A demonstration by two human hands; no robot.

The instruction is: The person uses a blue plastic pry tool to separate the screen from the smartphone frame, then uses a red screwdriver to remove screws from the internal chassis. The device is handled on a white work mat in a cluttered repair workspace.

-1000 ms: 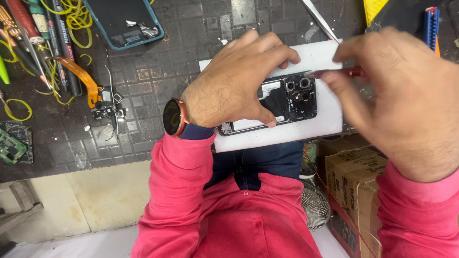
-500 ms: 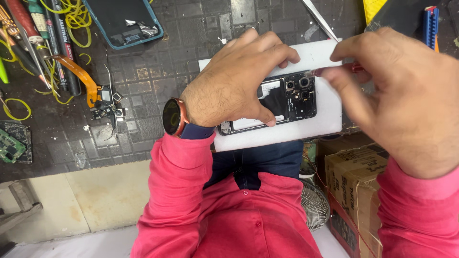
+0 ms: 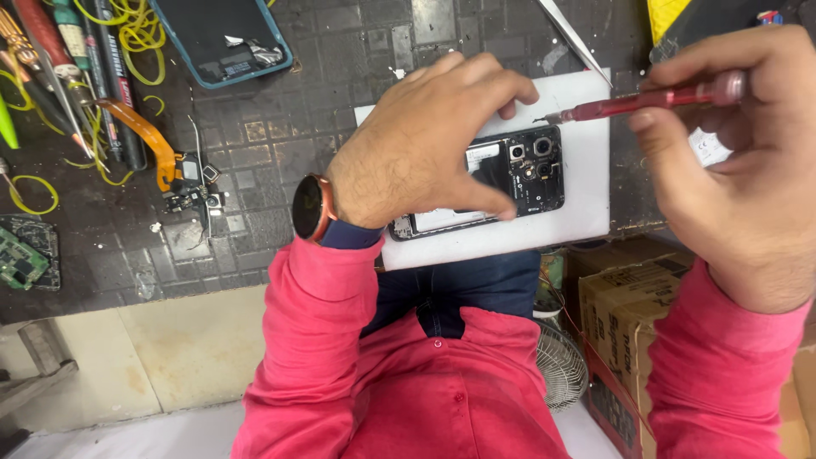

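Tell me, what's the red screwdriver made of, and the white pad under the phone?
The screwdriver looks like shiny red metal, since its handle glints. The white pad seems matte plastic or foam, flat and dull; I can't tell which.
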